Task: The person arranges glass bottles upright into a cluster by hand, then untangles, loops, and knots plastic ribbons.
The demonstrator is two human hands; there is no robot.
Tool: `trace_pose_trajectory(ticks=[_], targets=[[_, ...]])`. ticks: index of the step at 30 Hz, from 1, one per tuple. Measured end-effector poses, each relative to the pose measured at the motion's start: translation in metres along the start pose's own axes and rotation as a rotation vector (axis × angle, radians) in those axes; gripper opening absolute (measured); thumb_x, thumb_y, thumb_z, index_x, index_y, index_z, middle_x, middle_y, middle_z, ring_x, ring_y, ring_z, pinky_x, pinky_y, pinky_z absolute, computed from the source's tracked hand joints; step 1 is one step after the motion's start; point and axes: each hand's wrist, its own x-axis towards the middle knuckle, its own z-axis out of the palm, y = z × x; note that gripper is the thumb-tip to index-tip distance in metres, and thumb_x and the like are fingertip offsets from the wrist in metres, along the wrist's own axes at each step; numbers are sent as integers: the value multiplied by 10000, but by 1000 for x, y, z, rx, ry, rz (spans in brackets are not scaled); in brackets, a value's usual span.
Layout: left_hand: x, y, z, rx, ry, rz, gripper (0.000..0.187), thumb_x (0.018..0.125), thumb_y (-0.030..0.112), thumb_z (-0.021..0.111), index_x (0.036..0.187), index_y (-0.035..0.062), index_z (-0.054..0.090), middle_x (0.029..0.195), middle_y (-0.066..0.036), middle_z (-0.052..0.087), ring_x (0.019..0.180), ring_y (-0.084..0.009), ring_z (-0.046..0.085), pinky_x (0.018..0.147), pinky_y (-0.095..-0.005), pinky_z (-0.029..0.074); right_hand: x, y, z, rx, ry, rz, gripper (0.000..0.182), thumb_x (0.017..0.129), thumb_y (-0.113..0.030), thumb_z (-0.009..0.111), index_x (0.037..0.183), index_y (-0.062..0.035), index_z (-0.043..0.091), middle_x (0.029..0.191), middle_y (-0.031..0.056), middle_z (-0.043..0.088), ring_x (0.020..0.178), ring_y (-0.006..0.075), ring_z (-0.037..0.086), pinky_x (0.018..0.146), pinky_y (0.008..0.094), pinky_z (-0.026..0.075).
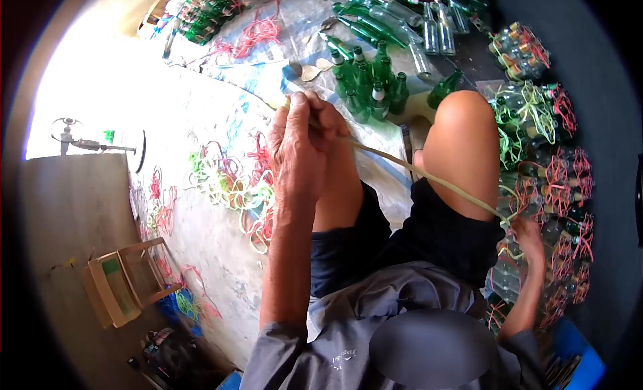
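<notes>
A pale yellow-green cord (429, 175) runs across the lap, stretched between both hands. My left hand (303, 132), raised in front of the left knee, has its fingers closed on one end of it. Low at the right, beside the right thigh, my right hand (529, 237) has its fingers closed around the other end, where the cord forms loops. Just beyond the knees stands a group of green bottles (365, 82). Tangled pink and light green cords (234, 185) lie on the floor left of my left forearm.
Loose green and clear bottles (382, 21) lie on the sheet at the top. Bundles of cord-tied bottles (556, 182) line the right side. A wooden frame (127, 279) and a fan (87, 143) are at the left. More tied bottles (201, 18) sit at the upper left.
</notes>
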Motion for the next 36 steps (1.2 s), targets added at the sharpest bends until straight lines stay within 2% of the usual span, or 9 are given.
trace_pose_trajectory(ticks=[12, 13, 17, 20, 23, 26, 31, 33, 36], targets=[[8, 35, -29, -31, 1, 47, 255, 1146, 244, 422, 1000, 69, 536, 801, -37, 520, 691, -160, 473, 768, -390, 524, -2, 44, -13, -194, 75, 30, 200, 924, -94, 565, 850, 72, 647, 746, 214, 607, 698, 304, 635, 664, 433, 461], [8, 38, -32, -39, -11, 54, 259, 1147, 246, 419, 997, 69, 535, 799, -38, 520, 690, -161, 474, 767, -392, 525, -6, 46, -14, -232, 107, -99, 200, 926, -97, 572, 863, 76, 650, 751, 225, 601, 701, 302, 637, 677, 433, 472], [7, 46, -39, -74, -35, 69, 265, 1148, 245, 412, 992, 67, 533, 789, -43, 518, 687, -170, 479, 761, -393, 519, -5, 62, -23, -208, 65, 83, 197, 920, -90, 556, 847, 76, 634, 771, 250, 607, 725, 334, 648, 682, 435, 472], [1, 46, -31, -38, 6, 75, 265, 1149, 243, 400, 999, 66, 528, 784, -46, 513, 687, -177, 484, 758, -388, 513, -11, 38, -29, -313, 81, -78, 168, 911, -64, 553, 903, 72, 651, 789, 253, 617, 738, 363, 657, 676, 449, 472], [-8, 45, -16, -47, -29, 65, 252, 1140, 252, 405, 1009, 66, 513, 793, -48, 510, 693, -180, 485, 762, -394, 504, -32, -84, -19, -378, 470, -390, 195, 983, -18, 537, 1109, 41, 673, 1017, 204, 650, 982, 382, 641, 912, 424, 506], [-17, 36, 3, -224, -74, 19, 299, 1147, 267, 432, 987, 37, 536, 774, -70, 540, 659, -177, 496, 718, -374, 526, -61, -211, -12, 42, 461, -536, 266, 1000, -36, 562, 1229, 27, 681, 1214, 162, 696, 1152, 267, 641, 1023, 385, 493], [-36, 21, 38, -259, -153, 6, 301, 1146, 269, 437, 982, 33, 527, 763, -61, 525, 641, -162, 465, 707, -356, 515, -78, -338, 51, 160, 155, -1026, 593, 851, -15, 760, 1402, 48, 551, 1317, 217, 619, 1236, 360, 614, 1063, 425, 481], [-43, 14, 44, -257, -141, -12, 299, 1143, 271, 446, 982, 33, 528, 759, -64, 525, 645, -160, 473, 680, -350, 508, -59, -358, 91, 351, 7, -1131, 583, 875, -17, 753, 1396, 54, 502, 1250, 224, 626, 1157, 368, 645, 989, 422, 513], [-45, 11, 35, -161, -84, -11, 262, 1129, 249, 472, 990, 33, 519, 758, -77, 528, 667, -172, 516, 632, -344, 525, -65, -371, 105, 568, -342, -702, 335, 981, -79, 680, 1286, 6, 571, 900, 178, 661, 782, 294, 680, 717, 380, 530]])
